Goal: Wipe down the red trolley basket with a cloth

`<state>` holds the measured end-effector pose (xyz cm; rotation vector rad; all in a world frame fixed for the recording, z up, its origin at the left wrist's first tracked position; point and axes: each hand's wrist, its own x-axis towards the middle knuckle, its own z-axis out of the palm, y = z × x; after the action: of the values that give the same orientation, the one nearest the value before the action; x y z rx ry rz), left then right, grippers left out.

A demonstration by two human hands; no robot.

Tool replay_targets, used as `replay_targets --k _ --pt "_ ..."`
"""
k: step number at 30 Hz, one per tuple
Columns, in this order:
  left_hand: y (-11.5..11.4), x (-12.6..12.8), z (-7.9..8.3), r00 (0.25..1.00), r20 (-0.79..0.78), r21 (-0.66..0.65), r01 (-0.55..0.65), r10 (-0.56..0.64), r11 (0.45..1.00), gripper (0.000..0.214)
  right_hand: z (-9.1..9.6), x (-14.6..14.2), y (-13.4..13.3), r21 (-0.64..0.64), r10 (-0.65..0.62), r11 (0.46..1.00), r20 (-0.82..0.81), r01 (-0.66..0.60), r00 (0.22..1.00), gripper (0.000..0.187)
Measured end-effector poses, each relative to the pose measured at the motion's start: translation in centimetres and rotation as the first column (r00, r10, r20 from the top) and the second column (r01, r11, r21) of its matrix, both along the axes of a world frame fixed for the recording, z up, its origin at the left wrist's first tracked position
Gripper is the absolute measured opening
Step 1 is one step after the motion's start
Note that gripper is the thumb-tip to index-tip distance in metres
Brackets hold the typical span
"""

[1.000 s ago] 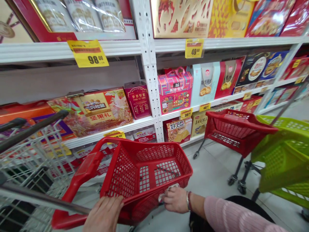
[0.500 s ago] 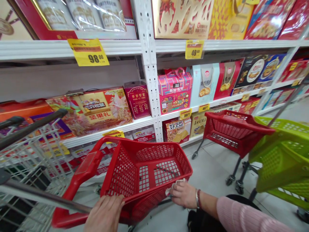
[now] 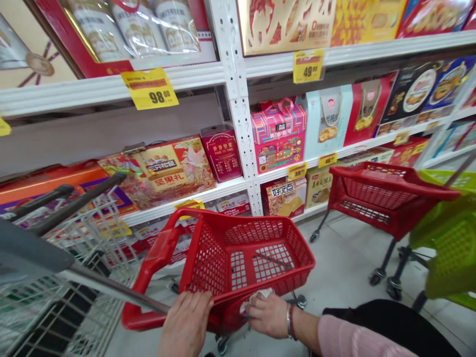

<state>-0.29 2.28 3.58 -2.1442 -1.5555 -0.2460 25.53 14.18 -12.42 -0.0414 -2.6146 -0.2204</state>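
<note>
Red plastic mesh-walled wheeled basket directly ahead, near rim gripped by bare left hand, fingers together and curled over the edge. Bare right hand against same rim, fingers together, clamped on crumpled white tissue. White perforated steel shelving holding boxed gift sets beyond basket.

We see the left hand cut off by the bottom edge, the white scrap half hidden under the right fingers, and the green basket right of them blurred and cropped.
</note>
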Motion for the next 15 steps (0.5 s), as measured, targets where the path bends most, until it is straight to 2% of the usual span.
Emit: replay_targets --k 4,7,10,15 --pt "0.0 0.6 0.3 0.999 0.037 0.006 -0.027 0.027 1.0 0.027 0.8 3.9 1.6 0.031 -0.012 0.999 -0.003 0.012 1.0 0.016" --pt "0.0 0.7 0.2 0.999 0.043 -0.014 -0.023 0.024 1.0 0.024 0.9 5.1 2.0 0.029 -0.048 0.998 0.012 0.047 0.999 0.016" --pt "-0.1 0.7 0.0 0.999 0.052 0.018 -0.015 0.014 1.0 0.025 0.8 3.8 1.5 0.027 -0.044 0.999 0.016 0.044 0.999 0.016" --pt "0.0 -0.1 -0.5 0.999 0.038 -0.001 -0.013 0.013 1.0 0.022 0.1 -0.6 -0.4 0.012 -0.042 0.999 -0.008 0.042 0.999 0.018"
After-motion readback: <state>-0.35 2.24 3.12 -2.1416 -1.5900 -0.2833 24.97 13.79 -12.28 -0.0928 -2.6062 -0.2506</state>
